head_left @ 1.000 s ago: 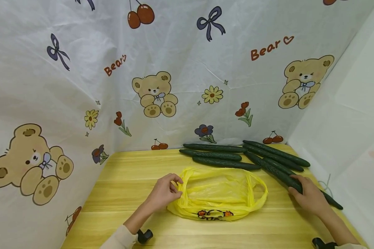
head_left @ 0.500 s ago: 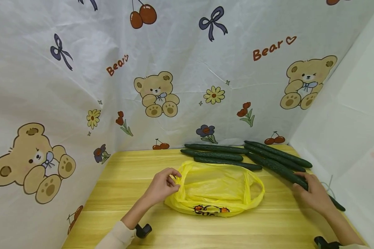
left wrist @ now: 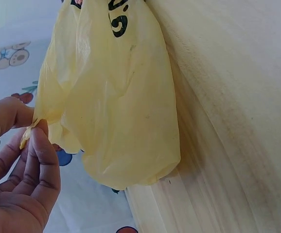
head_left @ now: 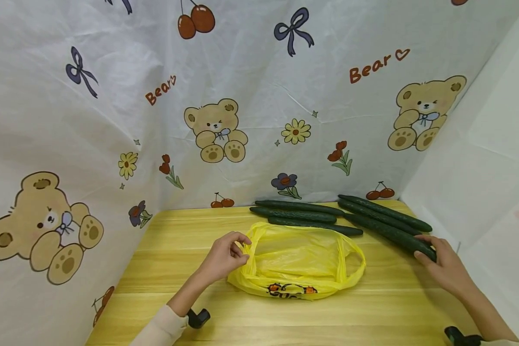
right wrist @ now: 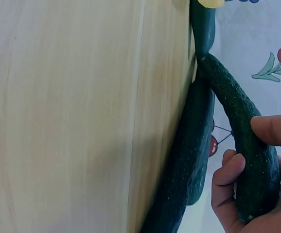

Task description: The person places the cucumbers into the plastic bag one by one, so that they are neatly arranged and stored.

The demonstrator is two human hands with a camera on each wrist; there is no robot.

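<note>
My left hand (head_left: pixel 225 257) pinches the left edge of a thin yellow plastic bag (head_left: pixel 294 288). The bag's mouth gapes upward, and dark and orange print shows on its front. In the left wrist view, thumb and fingers (left wrist: pixel 45 160) nip a small fold of the bag (left wrist: pixel 126 97). On the right, my right hand (head_left: pixel 447 266) grips a dark green cucumber (head_left: pixel 391 233) by its near end. In the right wrist view its thumb (right wrist: pixel 276 128) lies across the cucumber (right wrist: pixel 245 131), whose near half is raised and whose far end meets other cucumbers.
Three cucumbers (head_left: pixel 296 205) lie side by side behind the bag. More cucumbers (head_left: pixel 385 211) lie slantwise at the back right, beside the held one. A bear-printed white cloth (head_left: pixel 259 173) hangs behind the wooden table (head_left: pixel 181 245), and a white wall (head_left: pixel 480 192) stands on the right.
The right hand has moved slightly right, its grip now at the cucumber's near end. The left hand and the bag have shifted a little back and left; the left hand keeps its pinch.
</note>
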